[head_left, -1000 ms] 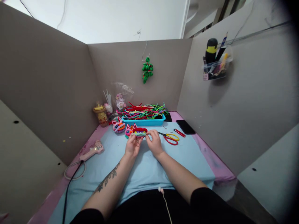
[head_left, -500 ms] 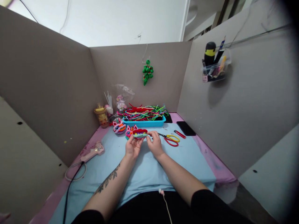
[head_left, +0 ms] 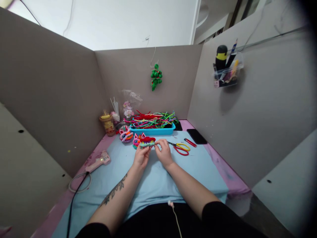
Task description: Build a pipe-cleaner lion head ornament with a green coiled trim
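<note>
Between my hands is a fuzzy pipe-cleaner piece, red on top with a pale mint edge and some yellow and purple inside. My left hand grips it from below and the left. The fingertips of my right hand pinch its right end. Just behind it a colourful pipe-cleaner animal head with pointed ears stands partly hidden. A similar finished-looking head sits further left. Scissors with red and yellow handles lie open to the right of my right hand.
A blue tray heaped with pipe cleaners stands at the back. A pink glue gun with a cable lies left. A red utility knife and a black phone lie right. A lidded cup stands back left; grey partitions enclose the desk.
The held piece has shifted very slightly left and its mint edge is turned a little more toward me. Both hands keep their grip on it.
</note>
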`<state>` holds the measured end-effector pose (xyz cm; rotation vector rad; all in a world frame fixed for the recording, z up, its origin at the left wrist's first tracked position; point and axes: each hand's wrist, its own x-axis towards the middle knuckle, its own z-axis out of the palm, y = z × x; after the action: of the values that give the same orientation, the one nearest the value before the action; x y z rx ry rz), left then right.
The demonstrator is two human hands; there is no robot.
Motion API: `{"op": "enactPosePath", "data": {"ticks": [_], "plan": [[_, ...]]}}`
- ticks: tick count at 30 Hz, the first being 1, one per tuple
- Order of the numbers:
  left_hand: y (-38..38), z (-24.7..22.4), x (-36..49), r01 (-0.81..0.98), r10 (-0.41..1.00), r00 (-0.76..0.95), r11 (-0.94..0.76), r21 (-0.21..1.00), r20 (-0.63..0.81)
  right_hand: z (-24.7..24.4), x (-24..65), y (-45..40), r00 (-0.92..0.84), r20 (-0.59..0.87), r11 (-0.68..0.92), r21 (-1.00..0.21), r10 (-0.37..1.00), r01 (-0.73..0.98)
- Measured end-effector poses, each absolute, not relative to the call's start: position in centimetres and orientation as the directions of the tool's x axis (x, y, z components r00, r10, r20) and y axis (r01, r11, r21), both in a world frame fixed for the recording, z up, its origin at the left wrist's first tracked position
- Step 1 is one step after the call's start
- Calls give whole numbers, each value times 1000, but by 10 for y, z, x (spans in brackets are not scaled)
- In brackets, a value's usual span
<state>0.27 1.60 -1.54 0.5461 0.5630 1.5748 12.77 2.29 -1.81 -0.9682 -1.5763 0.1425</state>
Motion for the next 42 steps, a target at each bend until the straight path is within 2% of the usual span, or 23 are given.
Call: {"op": "enactPosePath", "data": {"ticks": [11, 15, 22, 28, 32, 34, 37, 40, 42], "plan": [[16, -19, 5, -688, 994, -107, -73, 722, -1, -12, 133, 23, 129, 666, 594, -724, 735, 350], [12, -15, 6, -688, 998, -66, -37, 724, -13, -9, 141, 26, -20, 649, 624, -722, 760, 299], [5, -11, 8, -679, 995, 95, 72, 731, -9, -8, 146, 31, -245, 529, 570, -809, 812, 143], [4, -10, 7, -632, 986, 164, 137, 763, -41, -2, 150, 30, -298, 431, 487, -860, 852, 150], [5, -12, 7, -596, 985, 169, 138, 791, -45, -6, 153, 35, -282, 431, 488, -854, 857, 178], [7, -17, 6, -522, 992, 104, 114, 845, -69, -10, 155, 40, -245, 445, 496, -842, 861, 212], [12, -26, 4, -264, 992, -110, 25, 964, -56, -19, 159, 49, -213, 460, 506, -802, 862, 316], [16, -32, 0, 20, 960, -254, -116, 993, 118, -28, 160, 58, -300, 447, 537, -729, 843, 425], [18, -34, -3, 113, 940, -267, -186, 976, 210, -32, 160, 63, -368, 426, 560, -687, 827, 463]]}}
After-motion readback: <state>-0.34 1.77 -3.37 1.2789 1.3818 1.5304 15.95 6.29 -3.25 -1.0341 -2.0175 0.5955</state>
